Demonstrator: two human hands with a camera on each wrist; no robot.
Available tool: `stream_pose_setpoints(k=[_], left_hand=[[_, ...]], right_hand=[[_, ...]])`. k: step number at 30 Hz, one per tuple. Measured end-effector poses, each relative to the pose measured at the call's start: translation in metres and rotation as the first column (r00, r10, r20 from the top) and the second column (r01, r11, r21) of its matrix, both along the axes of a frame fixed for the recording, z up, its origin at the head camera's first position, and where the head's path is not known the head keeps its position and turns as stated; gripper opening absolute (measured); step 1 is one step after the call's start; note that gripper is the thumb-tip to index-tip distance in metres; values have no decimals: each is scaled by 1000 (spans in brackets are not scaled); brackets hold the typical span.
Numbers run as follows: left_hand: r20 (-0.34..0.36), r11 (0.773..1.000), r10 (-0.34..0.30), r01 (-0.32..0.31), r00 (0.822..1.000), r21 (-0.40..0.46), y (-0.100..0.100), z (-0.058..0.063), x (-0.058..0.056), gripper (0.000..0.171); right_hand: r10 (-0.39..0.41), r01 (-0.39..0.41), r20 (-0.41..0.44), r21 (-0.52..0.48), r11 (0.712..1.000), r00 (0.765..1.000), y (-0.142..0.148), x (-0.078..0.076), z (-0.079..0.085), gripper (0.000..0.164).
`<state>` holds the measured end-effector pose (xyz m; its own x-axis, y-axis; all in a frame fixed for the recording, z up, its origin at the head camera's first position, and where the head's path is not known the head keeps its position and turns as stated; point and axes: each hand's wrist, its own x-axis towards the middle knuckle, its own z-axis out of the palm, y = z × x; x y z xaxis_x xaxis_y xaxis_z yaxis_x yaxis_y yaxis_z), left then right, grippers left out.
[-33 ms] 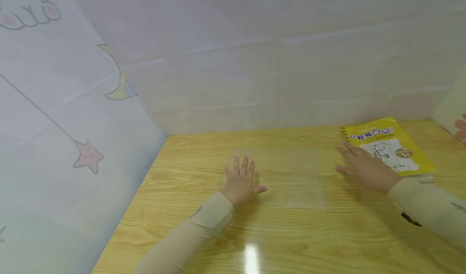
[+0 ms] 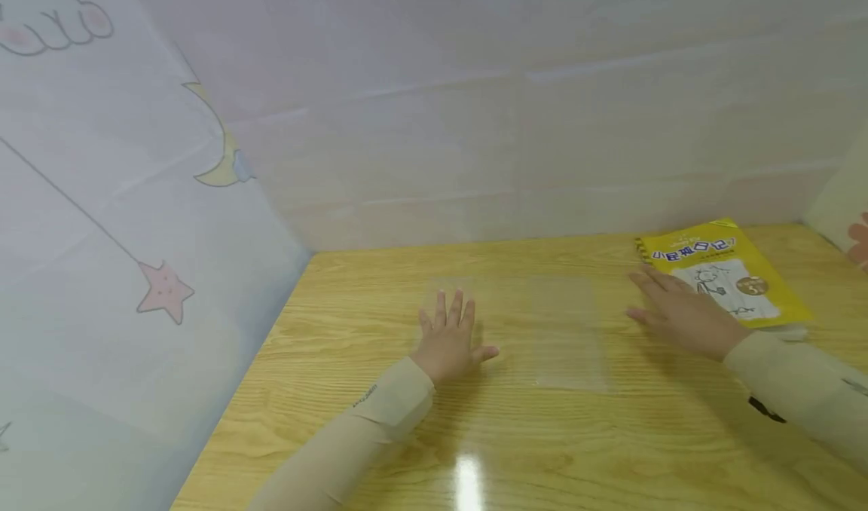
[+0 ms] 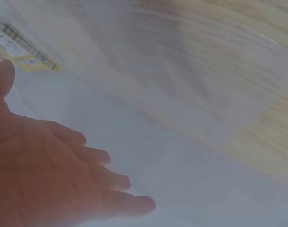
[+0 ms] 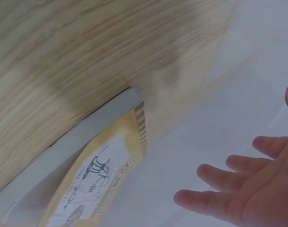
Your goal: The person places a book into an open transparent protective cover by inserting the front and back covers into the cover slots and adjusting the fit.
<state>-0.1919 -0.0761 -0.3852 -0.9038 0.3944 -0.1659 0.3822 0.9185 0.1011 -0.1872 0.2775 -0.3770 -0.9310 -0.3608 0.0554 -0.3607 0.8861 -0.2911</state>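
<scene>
In the head view, a clear sheet [image 2: 568, 338] lies flat on the table [image 2: 542, 443], its long axis seeming to run left to right, though its faint edges are hard to trace. The left hand [image 2: 449, 349] is over its left part, fingers straight and spread, its grip wide and holding nothing. The right hand [image 2: 692, 319] is just right of the sheet, fingers straight, its grip likewise wide and without a load; it overlaps the lower-left part of a yellow book [image 2: 735, 273], whose long axis slants from far left to near right. The left wrist view shows the left palm bare, with the sheet apart from the fingertips. In the right wrist view, a gap shows between the right fingertips and the book. The left hand looks nearer the sheet, the right nearer the book.
</scene>
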Motion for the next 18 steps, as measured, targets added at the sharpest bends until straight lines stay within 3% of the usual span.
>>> stream_pose_setpoints(k=[10, 18], left_hand=[[8, 1000, 15, -15, 1000, 16, 2, -3, -1, 88], [14, 1000, 6, -6, 1000, 7, 1, -6, 1, 88]], right_hand=[[-85, 85, 34, -3, 996, 996, 16, -4, -5, 69], [-155, 150, 101, 49, 987, 983, 35, -4, -7, 66]])
